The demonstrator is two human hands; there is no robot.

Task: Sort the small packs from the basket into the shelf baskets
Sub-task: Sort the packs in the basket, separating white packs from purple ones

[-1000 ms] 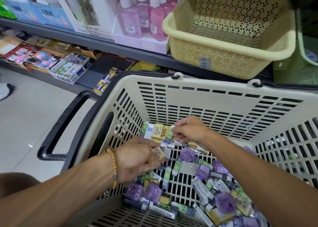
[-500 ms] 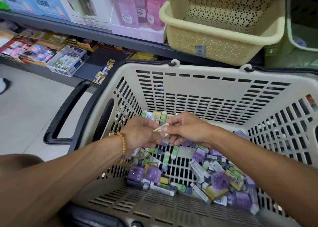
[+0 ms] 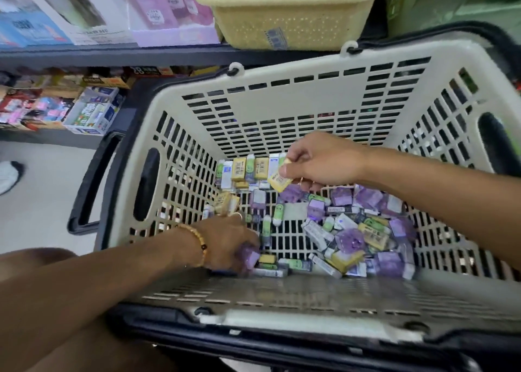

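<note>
Yellow printed wrapping covers the small flat pack [image 3: 279, 180] that the right hand [image 3: 318, 163] pinches by its upper end between thumb and forefinger, above the far edge of the basket floor. The pack hangs tilted from this pinch, so I judge it light and rather stiff, like a wrapped eraser. The glossy film may be slippery, so a pinch across the two flat faces seems the safest hold. It carries a white label with dark print, too small to read.

The left hand [image 3: 231, 244] is low at the near left corner of the floor, its fingers curled around a purple translucent pack [image 3: 249, 256]. This one looks softer and more rounded, so it probably needs the whole fingers around it.

Both hands are inside the large cream slotted plastic shopping basket [image 3: 282, 100] with black handles. A row of yellow, green and white packs [image 3: 248, 168] stands against its far wall, and a loose heap of purple, yellow and white packs [image 3: 366, 230] lies toward its right side.

Behind, on the shelf, stand a pale yellow perforated basket [image 3: 282, 24] and a green basket [image 3: 451, 10]. On a box at the lower shelf I read only "28".
</note>
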